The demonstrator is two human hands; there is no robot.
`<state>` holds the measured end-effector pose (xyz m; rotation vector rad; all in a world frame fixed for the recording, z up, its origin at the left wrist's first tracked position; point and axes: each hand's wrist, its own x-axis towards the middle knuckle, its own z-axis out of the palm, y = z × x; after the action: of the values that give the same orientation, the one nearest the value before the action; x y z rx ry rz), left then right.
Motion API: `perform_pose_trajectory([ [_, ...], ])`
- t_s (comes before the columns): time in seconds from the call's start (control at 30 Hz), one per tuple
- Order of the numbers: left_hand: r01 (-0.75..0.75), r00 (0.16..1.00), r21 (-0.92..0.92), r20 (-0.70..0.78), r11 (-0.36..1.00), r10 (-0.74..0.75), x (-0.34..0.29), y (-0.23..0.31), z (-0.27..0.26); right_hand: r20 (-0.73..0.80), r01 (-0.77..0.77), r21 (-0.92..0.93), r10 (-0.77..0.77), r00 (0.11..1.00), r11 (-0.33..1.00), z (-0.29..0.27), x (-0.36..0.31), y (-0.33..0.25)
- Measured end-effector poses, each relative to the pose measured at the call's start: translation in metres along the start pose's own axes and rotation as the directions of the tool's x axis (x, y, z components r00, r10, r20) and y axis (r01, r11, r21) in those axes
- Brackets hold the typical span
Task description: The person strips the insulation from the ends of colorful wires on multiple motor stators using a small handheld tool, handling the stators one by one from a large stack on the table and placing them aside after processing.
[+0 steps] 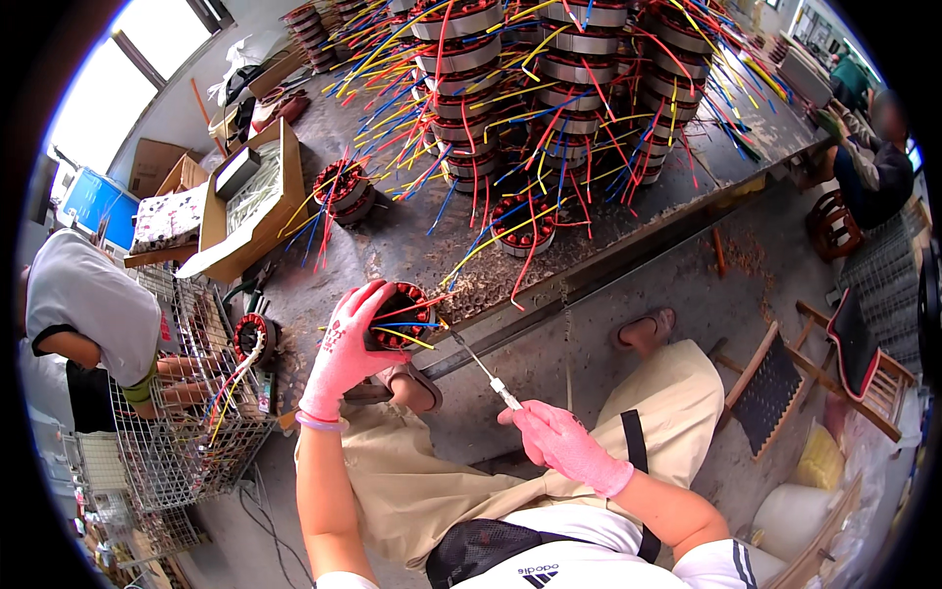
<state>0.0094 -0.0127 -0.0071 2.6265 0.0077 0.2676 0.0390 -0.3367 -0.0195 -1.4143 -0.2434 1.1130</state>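
My left hand [345, 346], in a pink glove, grips a small motor stator [404, 306] at the near edge of the bench. The fingers wrap round its left side. Red, yellow and blue wires stick out of the stator. In my right hand [569, 448], also gloved in pink, is a thin metal tool [479, 361] with a pale handle. Its shaft slants up and left, the tip close to the wires; whether it touches them I cannot tell. Beyond my hands, one stator [525, 236] stands near the bench edge and another [345, 192] farther left.
Tall stacks of wired stators [574, 93] fill the back of the bench [412, 231]. A cardboard box of thin strips [257, 196] sits at left. Beside the bench are a wire cage [186, 442] and a person [93, 304]. Wooden chairs [765, 393] and another person [878, 172] are right.
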Motion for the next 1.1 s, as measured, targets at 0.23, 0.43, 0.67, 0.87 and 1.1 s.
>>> perform_pose_trajectory([
  [0.23, 0.015, 1.0, -0.004, 0.002, 1.0, -0.015, -0.0011, -0.0009, 0.0003, 0.008, -0.034, -0.007, 0.035, 0.999, 0.999, 0.0012, -0.0018, -0.0066],
  [0.43, 0.017, 1.0, 0.001, 0.001, 1.0, -0.017, -0.001, -0.0009, 0.0004, 0.003, -0.036, 0.046, 0.035, 0.999, 0.998, 0.0011, -0.0025, -0.0059],
  [0.67, 0.019, 1.0, -0.008, 0.009, 1.0, -0.019, -0.0006, -0.0009, 0.0008, 0.011, -0.023, 0.006, 0.023, 1.0, 1.0, 0.0008, -0.0015, -0.0046],
  [0.87, 0.012, 1.0, -0.007, 0.004, 1.0, -0.012, -0.0003, -0.0001, -0.0001, 0.0, 0.033, -0.024, -0.033, 0.999, 0.999, 0.0023, -0.0003, -0.0016],
  [1.1, 0.006, 1.0, -0.03, 0.001, 1.0, -0.006, -0.0004, -0.0011, 0.0004, 0.001, 0.014, -0.023, -0.014, 1.0, 1.0, 0.0015, 0.0005, -0.0003],
])
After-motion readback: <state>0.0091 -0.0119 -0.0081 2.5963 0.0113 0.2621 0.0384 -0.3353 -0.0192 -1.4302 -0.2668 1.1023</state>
